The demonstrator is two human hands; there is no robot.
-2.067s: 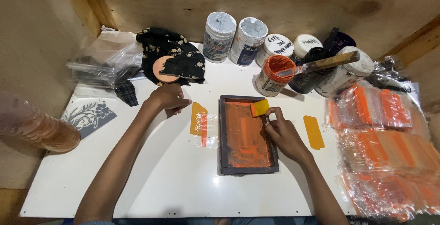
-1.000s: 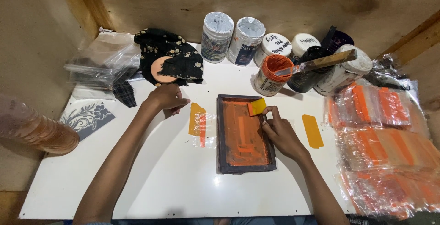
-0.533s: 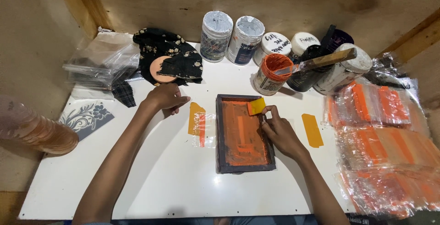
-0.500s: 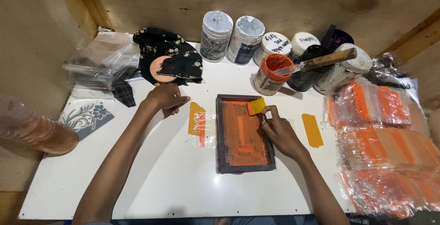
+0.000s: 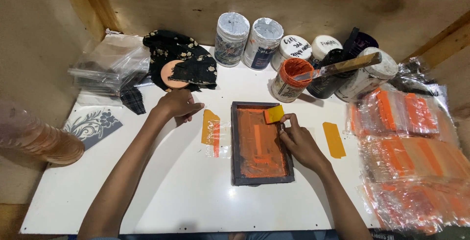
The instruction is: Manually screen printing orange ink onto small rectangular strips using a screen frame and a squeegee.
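Note:
A dark wooden printing frame with an orange ink-covered screen lies in the middle of the white table. My right hand rests on the frame's right edge and holds a small yellow squeegee against the top of the screen. My left hand lies loosely curled on the table, left of the frame, holding nothing. Between that hand and the frame sits a clear plastic packet with an orange strip.
Several paint jars stand at the back, one open with orange ink and a stick across another. Black floral cloth and plastic bags lie back left. Stacked orange-printed packets fill the right side. An orange strip lies beside them.
My right hand has shifted the squeegee slightly toward the frame's top edge. My left hand has stayed where it was.

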